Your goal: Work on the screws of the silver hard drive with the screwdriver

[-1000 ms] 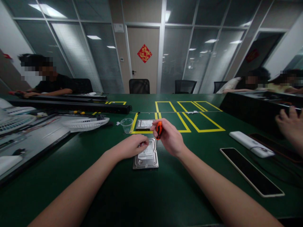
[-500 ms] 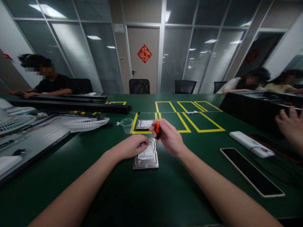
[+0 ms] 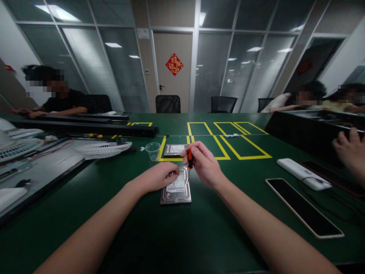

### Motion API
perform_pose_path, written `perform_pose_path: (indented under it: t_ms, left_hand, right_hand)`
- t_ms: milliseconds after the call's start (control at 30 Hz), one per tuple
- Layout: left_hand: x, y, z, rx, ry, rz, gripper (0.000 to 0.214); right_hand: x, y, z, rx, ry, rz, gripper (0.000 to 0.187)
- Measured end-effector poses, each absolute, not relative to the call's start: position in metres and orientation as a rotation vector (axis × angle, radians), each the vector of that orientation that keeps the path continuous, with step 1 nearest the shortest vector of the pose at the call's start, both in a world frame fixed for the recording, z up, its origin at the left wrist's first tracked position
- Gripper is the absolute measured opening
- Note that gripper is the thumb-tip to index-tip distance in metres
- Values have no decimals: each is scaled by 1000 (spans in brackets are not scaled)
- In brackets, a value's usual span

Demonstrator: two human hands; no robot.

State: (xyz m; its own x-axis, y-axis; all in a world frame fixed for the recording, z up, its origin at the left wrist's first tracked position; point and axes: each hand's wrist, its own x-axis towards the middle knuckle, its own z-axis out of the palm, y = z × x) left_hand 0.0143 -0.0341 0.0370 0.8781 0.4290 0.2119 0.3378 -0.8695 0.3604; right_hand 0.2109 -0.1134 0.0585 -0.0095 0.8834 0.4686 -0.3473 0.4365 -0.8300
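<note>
A silver hard drive [image 3: 175, 194] with a white label lies flat on the green table. My left hand [image 3: 161, 177] rests over its upper left part with curled fingers, holding it. In the closed fingers of my right hand [image 3: 205, 165] is an orange-and-black screwdriver [image 3: 191, 158], nearly upright. Its thin shaft points down at the right edge of the drive; I cannot tell exactly where the tip touches. Just beyond my hands, a second hard drive [image 3: 172, 149] sits beside a clear plastic cup [image 3: 153, 151].
White fan grilles [image 3: 104, 149] and a large panel [image 3: 65, 167] occupy the left, with long black bars [image 3: 85, 128] behind. To the right are a phone [image 3: 303, 207], a white power strip [image 3: 302, 173] and a black case [image 3: 302, 133] touched by another person's hand [image 3: 352, 152]. Yellow tape marks the table.
The screwdriver has turned and tilted a little in my right hand, whose fingers have shifted slightly. My left hand and the hard drive have stayed in place.
</note>
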Motion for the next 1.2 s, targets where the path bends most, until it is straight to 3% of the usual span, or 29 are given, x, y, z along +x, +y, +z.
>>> perform_pose_path:
  t_ms: [333, 467, 800, 967, 1200]
  left_hand:
    - [14, -33, 36, 2727, 567, 416, 12]
    - [14, -33, 36, 2724, 579, 414, 13]
    - [15, -33, 35, 2734, 572, 416, 13]
    - [14, -33, 35, 2733, 588, 400, 11]
    - [15, -34, 37, 2739, 577, 406, 10]
  right_hand:
    - [210, -114, 60, -542, -1206, 1093, 27]
    - [211, -115, 60, -573, -1194, 1079, 13]
    - [210, -114, 61, -551, -1197, 1096, 30]
    - [210, -115, 59, -557, -1181, 1092, 16]
    - [210, -114, 58, -569, -1219, 1082, 19]
